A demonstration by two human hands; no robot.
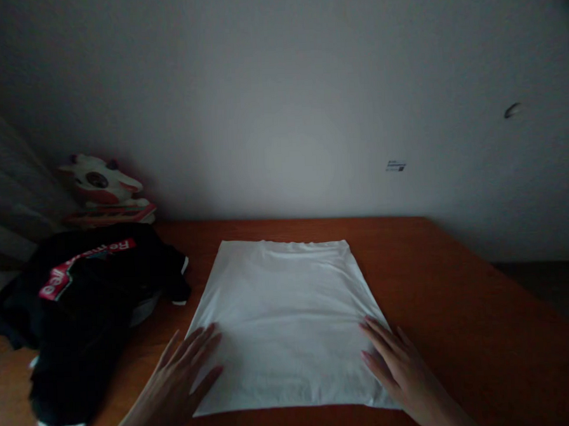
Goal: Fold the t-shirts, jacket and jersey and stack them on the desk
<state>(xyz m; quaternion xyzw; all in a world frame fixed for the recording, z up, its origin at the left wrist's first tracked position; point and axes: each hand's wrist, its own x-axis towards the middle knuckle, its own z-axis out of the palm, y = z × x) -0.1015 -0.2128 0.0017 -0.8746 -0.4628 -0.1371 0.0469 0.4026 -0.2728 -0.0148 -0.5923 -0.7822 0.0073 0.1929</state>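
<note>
A white piece of folded cloth (pixel 291 333), likely a garment, lies spread flat on the brown table with a few soft wrinkles. Over its left edge rests my left hand (pixel 181 377), fingers stretched out and apart. My right hand (pixel 397 366) lies on the cloth's right edge, its fingers also extended. Neither hand grips the fabric. The cloth's far edge is slightly uneven, and its near edge runs between my wrists.
A heap of black clothing (pixel 94 324) with red-and-white lettering covers the table's left side. Behind it stands a cow-shaped toy (pixel 109 184) with a keyboard base. The wooden table (pixel 442 306) meets a pale wall (pixel 283 98); a curtain (pixel 11 183) hangs at left.
</note>
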